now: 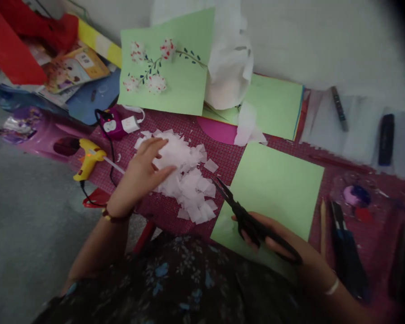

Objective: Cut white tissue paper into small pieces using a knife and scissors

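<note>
My right hand grips black scissors by the handles, blades slightly apart and pointing up and left. Beneath it lies a plain light green sheet. Over the left edge of a heap of small white paper pieces is my left hand, its fingers apart and nothing visible in them. Whether its fingertips touch the paper, I cannot tell. Behind the heap, a green card bears white and red flowers on a dark-leafed stem.
A yellow glue gun lies at the left beside a purple plug adapter. White tissue and another green sheet lie at the back. To the right are a pencil, a second pair of scissors and a marker.
</note>
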A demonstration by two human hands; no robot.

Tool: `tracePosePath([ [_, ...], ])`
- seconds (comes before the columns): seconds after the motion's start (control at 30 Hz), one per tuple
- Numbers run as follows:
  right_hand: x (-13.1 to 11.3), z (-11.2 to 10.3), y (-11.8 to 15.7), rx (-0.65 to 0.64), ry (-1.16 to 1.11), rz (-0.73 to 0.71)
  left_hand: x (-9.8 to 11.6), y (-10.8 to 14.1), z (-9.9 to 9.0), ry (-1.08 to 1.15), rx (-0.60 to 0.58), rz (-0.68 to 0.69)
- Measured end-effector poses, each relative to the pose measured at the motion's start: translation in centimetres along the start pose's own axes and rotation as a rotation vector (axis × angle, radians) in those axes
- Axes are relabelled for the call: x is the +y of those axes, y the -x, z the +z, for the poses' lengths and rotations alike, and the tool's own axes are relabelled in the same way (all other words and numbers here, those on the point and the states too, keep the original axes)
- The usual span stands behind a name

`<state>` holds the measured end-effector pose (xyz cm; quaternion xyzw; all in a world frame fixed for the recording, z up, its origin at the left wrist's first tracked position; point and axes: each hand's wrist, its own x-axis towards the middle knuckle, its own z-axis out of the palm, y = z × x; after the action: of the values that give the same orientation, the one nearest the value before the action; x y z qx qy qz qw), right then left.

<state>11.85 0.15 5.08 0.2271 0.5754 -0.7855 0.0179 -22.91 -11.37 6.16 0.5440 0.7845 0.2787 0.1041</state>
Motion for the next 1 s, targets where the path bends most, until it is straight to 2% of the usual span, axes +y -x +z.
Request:
tracePosePath([
  [0.07, 0.1, 0.1, -0.2, -0.004, -0.044, -0.011, 0.7, 0.8, 0.8, -0.055, -0.142, 0.094],
  [0.17, 0.4, -0.1, -0.4, 0.009, -0.07, -0.038, 1.1, 1.0, 2.3, -0.172, -0.225, 0.209],
  [0.23, 0.7, -0.4, -0.5, 0.008, -0.066, -0.059, 0.9, 0.2, 2.8, -0.248, -0.202, 0.228],
  [0.3, 1.1, -0.7, -0.6, -0.016, -0.065, -0.084, 0.3, -1.1, 2.7, -0.293, -0.126, 0.207],
  [0.43, 1.7, -1.2, -0.8, -0.062, -0.074, -0.108, -1.4, -4.4, 1.0, -0.284, 0.022, 0.104],
  [0.5, 1.9, -1.3, -0.9, -0.071, -0.08, -0.102, -2.2, -5.7, 0.1, -0.274, 0.025, 0.059],
  [0.57, 2.0, -1.4, -1.0, -0.079, -0.097, -0.109, -2.6, -6.4, -0.6, -0.282, -0.02, 0.054],
  [0.63, 1.9, -1.4, -1.0, -0.074, -0.112, -0.112, -2.6, -6.3, -1.2, -0.315, -0.072, 0.084],
  [0.7, 1.8, -1.4, -0.9, -0.058, -0.119, -0.11, -1.8, -5.5, -1.5, -0.379, -0.076, 0.126],
  [0.77, 1.6, -1.4, -0.9, -0.036, -0.115, -0.095, -0.5, -4.1, -1.6, -0.45, -0.031, 0.164],
  [0.83, 1.4, -1.3, -0.9, -0.03, -0.129, -0.094, 1.4, -2.3, -1.3, -0.451, -0.038, 0.23],
  [0.9, 1.4, -1.2, -0.9, -0.028, -0.157, -0.101, 3.4, -0.6, -0.6, -0.357, -0.215, 0.357],
  [1.0, 1.7, -1.2, -1.0, -0.034, -0.189, -0.105, 6.0, 1.3, 1.0, -0.26, -0.585, 0.531],
])
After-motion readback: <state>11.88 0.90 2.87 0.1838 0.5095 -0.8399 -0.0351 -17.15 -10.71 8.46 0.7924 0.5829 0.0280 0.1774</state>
